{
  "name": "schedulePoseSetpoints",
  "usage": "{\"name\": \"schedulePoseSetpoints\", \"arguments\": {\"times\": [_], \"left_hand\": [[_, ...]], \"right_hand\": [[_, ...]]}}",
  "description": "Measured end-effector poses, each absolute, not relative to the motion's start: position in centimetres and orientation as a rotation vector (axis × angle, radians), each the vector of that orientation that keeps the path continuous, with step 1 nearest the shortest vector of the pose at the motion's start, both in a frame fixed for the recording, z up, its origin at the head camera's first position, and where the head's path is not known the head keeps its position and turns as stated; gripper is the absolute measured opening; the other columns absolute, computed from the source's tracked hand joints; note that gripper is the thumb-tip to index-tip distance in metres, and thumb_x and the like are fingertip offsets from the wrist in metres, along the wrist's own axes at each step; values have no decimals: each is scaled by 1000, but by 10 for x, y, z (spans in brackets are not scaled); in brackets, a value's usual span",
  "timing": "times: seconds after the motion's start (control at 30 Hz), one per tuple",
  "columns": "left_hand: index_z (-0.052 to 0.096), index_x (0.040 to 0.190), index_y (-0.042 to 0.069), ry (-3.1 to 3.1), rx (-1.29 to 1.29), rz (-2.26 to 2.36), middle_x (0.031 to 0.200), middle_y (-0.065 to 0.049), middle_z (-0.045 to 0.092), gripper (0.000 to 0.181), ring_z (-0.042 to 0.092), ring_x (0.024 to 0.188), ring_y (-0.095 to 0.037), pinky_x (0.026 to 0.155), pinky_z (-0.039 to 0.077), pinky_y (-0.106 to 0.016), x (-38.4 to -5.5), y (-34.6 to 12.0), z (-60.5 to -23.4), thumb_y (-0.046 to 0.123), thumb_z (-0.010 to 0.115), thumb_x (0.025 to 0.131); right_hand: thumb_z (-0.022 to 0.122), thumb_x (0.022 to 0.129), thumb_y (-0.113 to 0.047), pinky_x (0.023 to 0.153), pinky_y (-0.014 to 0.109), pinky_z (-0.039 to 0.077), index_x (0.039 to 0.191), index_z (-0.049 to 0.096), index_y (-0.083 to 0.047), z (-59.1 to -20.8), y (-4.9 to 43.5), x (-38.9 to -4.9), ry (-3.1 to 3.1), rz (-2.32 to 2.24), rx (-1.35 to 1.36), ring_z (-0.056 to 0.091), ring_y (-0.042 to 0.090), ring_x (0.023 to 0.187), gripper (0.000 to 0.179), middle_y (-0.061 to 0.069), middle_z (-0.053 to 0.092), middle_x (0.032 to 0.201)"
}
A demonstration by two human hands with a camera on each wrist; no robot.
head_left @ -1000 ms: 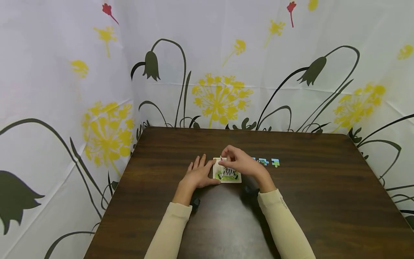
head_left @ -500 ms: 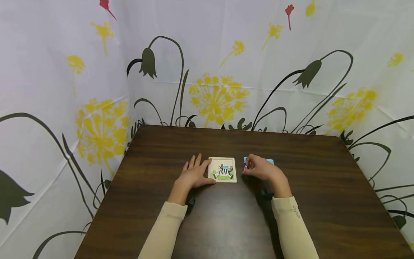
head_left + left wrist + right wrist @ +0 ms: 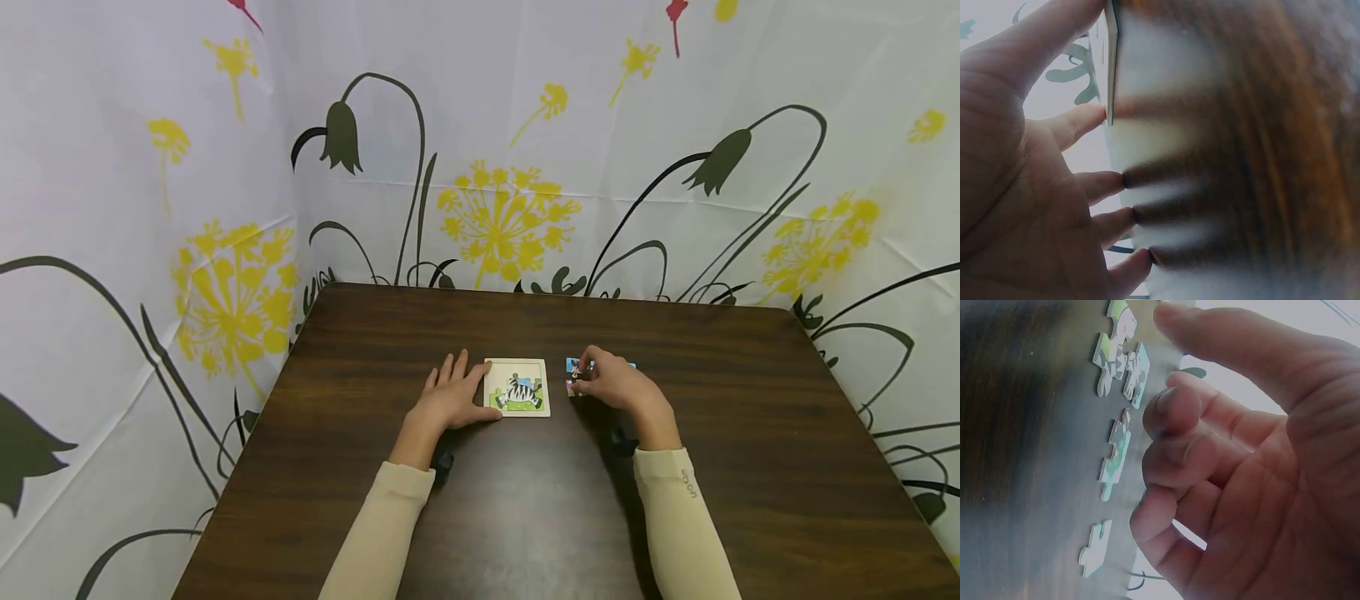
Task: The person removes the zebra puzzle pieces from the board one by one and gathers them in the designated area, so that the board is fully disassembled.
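Observation:
A small square puzzle board (image 3: 516, 370) lies on the table, with a partial zebra picture (image 3: 522, 393) assembled in its lower part. My left hand (image 3: 444, 406) rests at its left side, fingers spread and fairly straight. Its thumb touches the near corner and its index fingertip (image 3: 1094, 114) the far one. To the right, my right hand (image 3: 624, 387) hovers low over loose jigsaw pieces, thumb apart from loosely bent fingers. Nothing shows between them. A pinkish-green piece (image 3: 1110, 353) and a zebra-striped piece (image 3: 1137, 376) lie closest to the thumb.
A green-patterned piece (image 3: 1116, 456) and a pale piece (image 3: 1095, 550) lie farther along the row, partly hidden by the right hand in the head view. The dark wooden table (image 3: 480, 533) meets a flower-printed curtain (image 3: 480, 125) at the back and left.
My right hand has moved from over the board to the loose pieces on the right, and a pinkish piece it pinched now lies there. The left hand has stayed at the board.

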State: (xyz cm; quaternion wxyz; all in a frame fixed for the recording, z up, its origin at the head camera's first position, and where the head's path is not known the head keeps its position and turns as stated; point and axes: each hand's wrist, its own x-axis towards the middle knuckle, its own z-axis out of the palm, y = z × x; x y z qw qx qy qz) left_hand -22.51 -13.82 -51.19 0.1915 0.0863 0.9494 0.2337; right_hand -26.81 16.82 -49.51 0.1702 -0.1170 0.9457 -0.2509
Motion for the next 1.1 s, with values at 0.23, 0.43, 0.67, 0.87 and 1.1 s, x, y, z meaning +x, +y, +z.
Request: {"name": "schedulePoseSetpoints", "arguments": {"times": [0.23, 0.43, 0.67, 0.87, 1.1], "left_hand": [[26, 173, 28, 2648, 233, 634, 183, -16, -1, 99, -6, 169, -41, 135, 2, -65, -229, -140, -518, 55, 79, 95], [21, 174, 31, 2630, 228, 628, 183, -13, -7, 99, -11, 169, -39, 135, -2, -63, -236, -141, -526, 57, 76, 97], [24, 174, 33, 2640, 228, 615, 183, -13, -4, 101, -9, 169, -39, 135, -1, -65, -235, -141, -529, 62, 77, 94], [24, 174, 33, 2647, 225, 596, 183, -13, -3, 100, -8, 169, -39, 135, 0, -65, -236, -142, -532, 61, 77, 94], [24, 174, 35, 2662, 231, 598, 183, -12, -4, 99, -8, 169, -39, 135, 1, -65, -238, -143, -540, 62, 77, 94]], "right_hand": [[73, 104, -26, 65, 34, 46, 129, 64, -11, -500, 131, -262, 2672, -744, -515, 57, 19, 70, 30, 6, 66, 88], [72, 105, -28, 68, 33, 52, 134, 68, -14, -507, 86, -253, 2684, -646, -654, 61, 14, 72, 32, 1, 71, 92], [73, 104, -22, 72, 36, 55, 134, 68, -15, -513, 73, -251, 2716, -572, -642, 64, 13, 76, 32, 2, 74, 96], [73, 102, -18, 67, 30, 48, 131, 62, -9, -514, 76, -259, 2606, -690, -665, 59, 15, 72, 32, 4, 68, 89], [73, 103, -17, 59, 28, 41, 126, 59, -8, -511, 78, -269, 2479, -796, -637, 49, 15, 62, 28, 3, 59, 77]]}}
